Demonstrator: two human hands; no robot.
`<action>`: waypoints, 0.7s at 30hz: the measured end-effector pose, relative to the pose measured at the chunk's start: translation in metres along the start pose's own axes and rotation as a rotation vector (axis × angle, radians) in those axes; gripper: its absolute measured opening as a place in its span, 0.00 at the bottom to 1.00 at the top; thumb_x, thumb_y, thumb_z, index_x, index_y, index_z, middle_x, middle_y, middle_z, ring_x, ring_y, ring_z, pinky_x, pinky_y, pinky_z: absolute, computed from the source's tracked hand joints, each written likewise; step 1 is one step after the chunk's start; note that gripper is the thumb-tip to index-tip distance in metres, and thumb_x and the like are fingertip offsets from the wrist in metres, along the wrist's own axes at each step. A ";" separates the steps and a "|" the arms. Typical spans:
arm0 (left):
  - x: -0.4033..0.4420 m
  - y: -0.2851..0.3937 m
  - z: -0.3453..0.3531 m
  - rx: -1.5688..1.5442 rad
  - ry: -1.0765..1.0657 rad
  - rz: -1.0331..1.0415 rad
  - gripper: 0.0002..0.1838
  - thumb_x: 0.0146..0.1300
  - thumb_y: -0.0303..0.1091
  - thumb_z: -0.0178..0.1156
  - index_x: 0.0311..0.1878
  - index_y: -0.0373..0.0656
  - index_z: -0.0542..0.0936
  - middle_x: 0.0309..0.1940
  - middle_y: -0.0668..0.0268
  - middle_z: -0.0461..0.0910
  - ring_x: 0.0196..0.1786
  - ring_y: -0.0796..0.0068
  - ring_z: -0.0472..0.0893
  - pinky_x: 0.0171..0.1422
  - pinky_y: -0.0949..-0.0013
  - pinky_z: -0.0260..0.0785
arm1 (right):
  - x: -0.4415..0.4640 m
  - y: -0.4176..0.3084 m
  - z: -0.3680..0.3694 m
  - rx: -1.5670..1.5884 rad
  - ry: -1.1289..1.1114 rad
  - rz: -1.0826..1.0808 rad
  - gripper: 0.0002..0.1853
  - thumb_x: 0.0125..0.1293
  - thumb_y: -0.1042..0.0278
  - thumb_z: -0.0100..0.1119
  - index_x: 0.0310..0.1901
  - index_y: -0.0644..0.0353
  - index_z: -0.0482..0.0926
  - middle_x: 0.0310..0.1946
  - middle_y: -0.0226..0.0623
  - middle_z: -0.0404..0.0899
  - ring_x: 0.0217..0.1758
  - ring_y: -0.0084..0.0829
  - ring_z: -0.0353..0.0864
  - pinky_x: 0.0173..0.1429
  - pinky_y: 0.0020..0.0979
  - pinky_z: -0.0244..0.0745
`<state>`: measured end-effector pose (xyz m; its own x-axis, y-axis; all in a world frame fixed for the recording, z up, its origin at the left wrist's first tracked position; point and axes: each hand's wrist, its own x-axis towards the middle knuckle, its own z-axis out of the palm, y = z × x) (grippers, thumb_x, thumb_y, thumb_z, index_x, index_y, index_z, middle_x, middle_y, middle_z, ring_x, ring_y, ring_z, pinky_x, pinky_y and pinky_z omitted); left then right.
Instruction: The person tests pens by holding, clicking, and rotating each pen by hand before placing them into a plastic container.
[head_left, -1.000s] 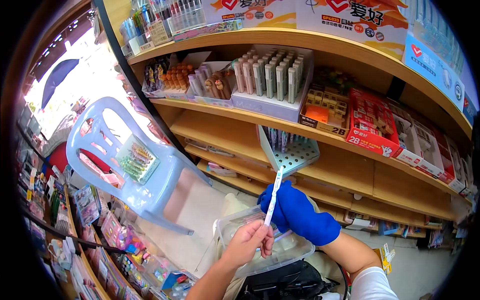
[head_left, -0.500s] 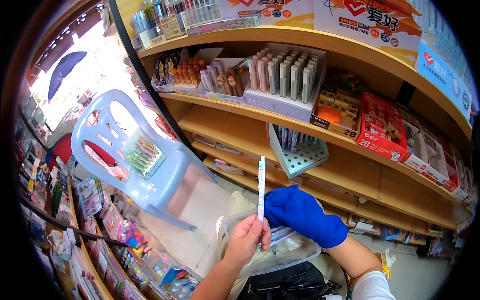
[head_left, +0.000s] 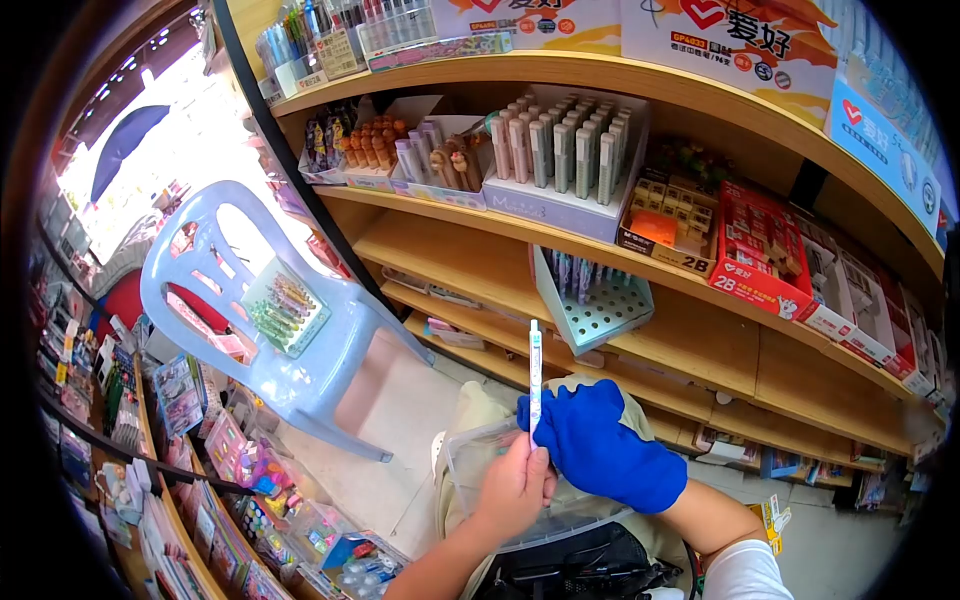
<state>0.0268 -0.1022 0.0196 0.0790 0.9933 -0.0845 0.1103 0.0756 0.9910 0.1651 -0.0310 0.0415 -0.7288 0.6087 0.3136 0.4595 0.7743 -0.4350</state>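
Observation:
My left hand (head_left: 517, 487), bare and closed, grips the lower end of a slim white pen (head_left: 536, 375) with a pale printed pattern. The pen stands nearly upright. A blue cloth cover (head_left: 610, 445) hides my right hand (head_left: 640, 478) down to the wrist, so its fingers do not show. Its front folds touch the pen just above my left hand, with blue visible on both sides of the barrel. Below both hands, a clear plastic bin (head_left: 468, 465) rests on my lap. A teal pen stand (head_left: 610, 318) with holes and several pens juts from the shelf ahead.
A light-blue plastic chair (head_left: 340, 330) at left bears a box of pens (head_left: 287, 307). Wooden shelves (head_left: 700, 350) ahead hold a tray of correction-pen-like sticks (head_left: 560, 200) and a red 2B box (head_left: 755, 285). A black bag (head_left: 575, 570) lies near me. Stationery racks (head_left: 190, 490) stand left.
My left hand and the pen have shifted slightly right. The blue-covered right hand has moved left and down onto the pen, touching it now.

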 end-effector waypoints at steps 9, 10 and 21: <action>0.002 -0.008 0.005 0.551 0.105 0.168 0.09 0.64 0.34 0.46 0.35 0.37 0.65 0.19 0.47 0.73 0.25 0.40 0.72 0.29 0.47 0.63 | -0.009 0.015 0.020 -0.182 0.043 0.001 0.12 0.61 0.67 0.48 0.45 0.59 0.76 0.30 0.42 0.76 0.31 0.38 0.74 0.32 0.37 0.61; 0.001 -0.006 0.006 0.592 0.106 0.154 0.09 0.64 0.34 0.46 0.35 0.37 0.66 0.20 0.46 0.73 0.26 0.39 0.72 0.30 0.46 0.63 | -0.007 0.008 0.013 -0.225 0.021 0.031 0.12 0.61 0.67 0.48 0.44 0.59 0.76 0.30 0.42 0.76 0.31 0.39 0.74 0.33 0.37 0.62; -0.006 -0.013 0.005 -0.065 -0.033 0.007 0.12 0.70 0.34 0.37 0.31 0.39 0.63 0.13 0.68 0.66 0.14 0.80 0.68 0.19 0.75 0.61 | -0.006 0.020 0.019 -0.015 0.105 -0.060 0.14 0.59 0.69 0.48 0.47 0.58 0.73 0.36 0.41 0.72 0.37 0.38 0.72 0.40 0.34 0.66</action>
<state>0.0302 -0.1099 0.0065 0.1120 0.9905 -0.0801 0.0456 0.0754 0.9961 0.1689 -0.0221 0.0153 -0.6986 0.5755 0.4252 0.4252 0.8118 -0.4002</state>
